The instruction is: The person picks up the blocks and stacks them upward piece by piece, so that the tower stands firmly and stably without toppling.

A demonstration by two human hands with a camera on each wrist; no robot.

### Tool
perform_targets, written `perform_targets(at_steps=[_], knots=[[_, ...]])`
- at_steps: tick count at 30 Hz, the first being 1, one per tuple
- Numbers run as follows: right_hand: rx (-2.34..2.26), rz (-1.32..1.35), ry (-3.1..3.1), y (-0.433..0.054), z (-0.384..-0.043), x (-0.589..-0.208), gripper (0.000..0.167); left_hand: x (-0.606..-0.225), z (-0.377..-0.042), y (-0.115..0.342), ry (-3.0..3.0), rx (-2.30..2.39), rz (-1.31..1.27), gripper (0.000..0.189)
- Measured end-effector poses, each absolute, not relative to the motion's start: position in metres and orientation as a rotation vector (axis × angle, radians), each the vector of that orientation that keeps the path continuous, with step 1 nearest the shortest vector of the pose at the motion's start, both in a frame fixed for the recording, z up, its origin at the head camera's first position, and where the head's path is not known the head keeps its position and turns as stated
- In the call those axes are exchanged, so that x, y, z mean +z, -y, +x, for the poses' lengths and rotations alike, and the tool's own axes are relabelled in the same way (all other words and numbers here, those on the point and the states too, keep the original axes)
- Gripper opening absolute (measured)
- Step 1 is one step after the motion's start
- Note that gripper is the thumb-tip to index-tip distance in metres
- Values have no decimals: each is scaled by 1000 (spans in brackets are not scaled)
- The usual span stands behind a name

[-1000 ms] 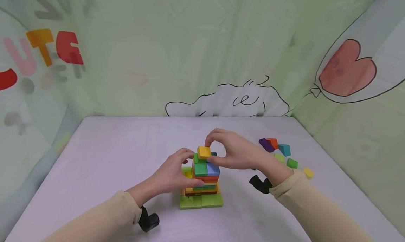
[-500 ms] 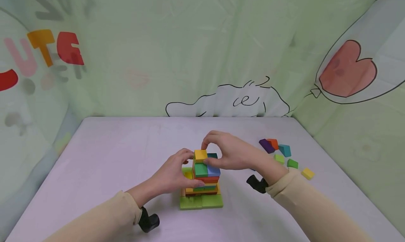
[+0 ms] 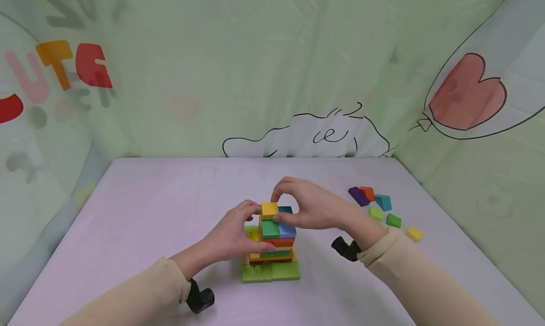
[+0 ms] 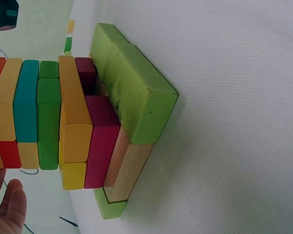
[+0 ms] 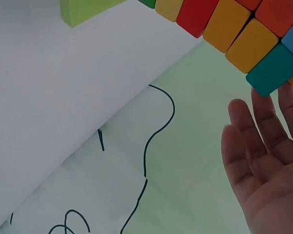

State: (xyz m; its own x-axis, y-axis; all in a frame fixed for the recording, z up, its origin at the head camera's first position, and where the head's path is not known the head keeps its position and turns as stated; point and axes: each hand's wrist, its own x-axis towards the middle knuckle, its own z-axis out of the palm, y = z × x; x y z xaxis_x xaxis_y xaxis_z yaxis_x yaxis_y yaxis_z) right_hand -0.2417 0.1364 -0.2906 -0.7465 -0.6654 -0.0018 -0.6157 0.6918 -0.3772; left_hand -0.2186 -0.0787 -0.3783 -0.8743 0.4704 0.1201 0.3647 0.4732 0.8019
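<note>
A tower of coloured wooden blocks (image 3: 270,229) rises from light green base blocks (image 3: 285,270) in the middle of the table. My left hand (image 3: 227,233) holds the tower from its left, thumb across the front and fingers towards the back. At the top, my right hand (image 3: 315,204) pinches a yellow block (image 3: 269,208) between thumb and index finger. That block rests on the tower's top left, beside a dark teal block (image 3: 285,209). The left wrist view shows stacked layers side-on, with crimson blocks (image 4: 101,141) low down. In the right wrist view, other fingers (image 5: 266,119) extend near a teal block's corner.
Loose blocks lie at the right: a purple one (image 3: 359,196), an orange one (image 3: 367,193), a blue one (image 3: 383,202), green ones (image 3: 393,220) and a yellow one (image 3: 414,234). A printed curtain (image 3: 204,80) hangs behind the table (image 3: 149,212).
My right hand has moved slightly left and down, bringing the tilted yellow block level onto the tower's top left. My left hand has stayed in place.
</note>
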Motion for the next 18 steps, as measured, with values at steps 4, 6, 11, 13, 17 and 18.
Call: perform_targets(at_steps=[4,6,11,13,17,18], knots=[[-580,-1042,-2775,-142,-241,-292,35,-379,-219,79,-2587,1380,740,60],[-619,-1014,-2795,-148,-241,-294,43,-379,-219,79,-2584,1385,738,61],[-725,-903,-2865,-181,-242,-305,56,-378,-218,77,-2596,1374,707,63],[-750,-854,-2908,-202,-244,-313,58,-377,-217,76,-2608,1359,692,63],[-781,-730,-3003,-253,-247,-335,58,-376,-217,76,-2627,1339,679,63],[-786,-690,-3030,-268,-247,-341,58,-376,-217,76,-2630,1337,677,63]])
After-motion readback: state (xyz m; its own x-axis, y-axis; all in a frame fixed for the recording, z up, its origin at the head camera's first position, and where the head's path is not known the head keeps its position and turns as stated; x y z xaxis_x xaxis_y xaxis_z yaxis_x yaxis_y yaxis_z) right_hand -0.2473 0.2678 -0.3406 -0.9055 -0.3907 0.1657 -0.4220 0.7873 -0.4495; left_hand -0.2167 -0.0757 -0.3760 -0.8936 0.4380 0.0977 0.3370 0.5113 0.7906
